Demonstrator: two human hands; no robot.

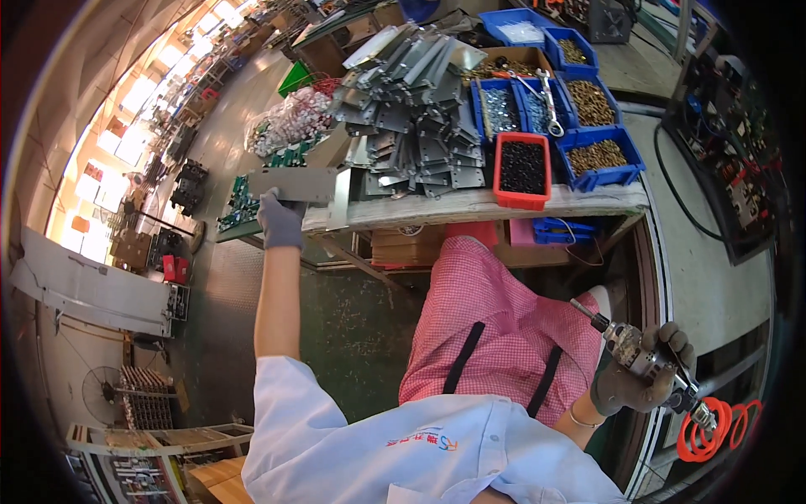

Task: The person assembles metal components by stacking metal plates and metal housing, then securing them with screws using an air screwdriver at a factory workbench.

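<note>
The metal plate [294, 183], flat and grey, is in our left hand [281, 220], raised at the front left corner of the bench [403, 212]. Our gloved fingers are closed on its lower edge, toward its left end, so the grip is narrow and only the plate is in it. A bright narrow metal strip [339, 200] stands at the plate's right end; we cannot tell whether the two are one piece.

Our right hand [645, 374], also gloved, is well apart from the bench, low on the right. It is wrapped around the body of a power driver [625, 346], with the fingers curled over it and the bit pointing up and to the left. Beside the driver's rear end hang the loops of an orange coiled hose [697, 441].

On the bench, just behind the plate, we have a heaped pile of metal brackets [411, 118]. To the right of the pile stands a red bin [522, 200] of small black parts, and next to it a blue bin [604, 178] of brass-coloured ones. A wrench [550, 101] lies across the bins farther back. To the left of the pile we see green circuit boards [243, 200] and a bagged heap of white and red parts [294, 118].
</note>
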